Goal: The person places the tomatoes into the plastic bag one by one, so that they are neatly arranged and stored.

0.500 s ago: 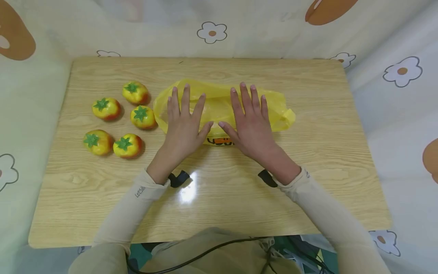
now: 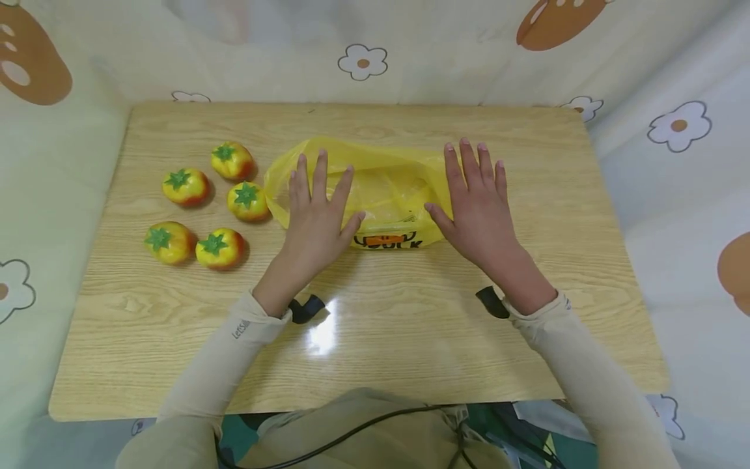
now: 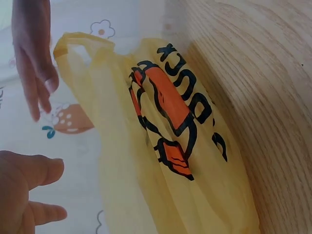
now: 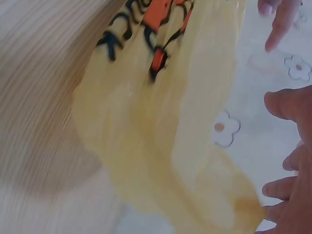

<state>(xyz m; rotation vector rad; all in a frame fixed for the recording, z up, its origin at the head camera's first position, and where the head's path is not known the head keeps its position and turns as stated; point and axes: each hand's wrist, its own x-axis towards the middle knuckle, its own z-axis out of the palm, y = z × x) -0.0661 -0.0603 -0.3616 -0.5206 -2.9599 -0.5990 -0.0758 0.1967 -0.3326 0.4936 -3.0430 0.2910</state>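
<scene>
Wood-grain desk [image 2: 398, 339] is bearing a yellow plastic bag [image 2: 389, 189] near its middle, left hand [image 2: 316, 225] and right hand [image 2: 482, 218] hovering above, each grip released, while five yellow-red fruits [image 2: 233, 161] are lying left of the bag.

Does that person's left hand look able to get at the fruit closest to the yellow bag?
Probably yes: the left hand looks free, its fingers spread, and nothing covers that fruit. Only the edge of the yellow bag seems to lie between them.
</scene>
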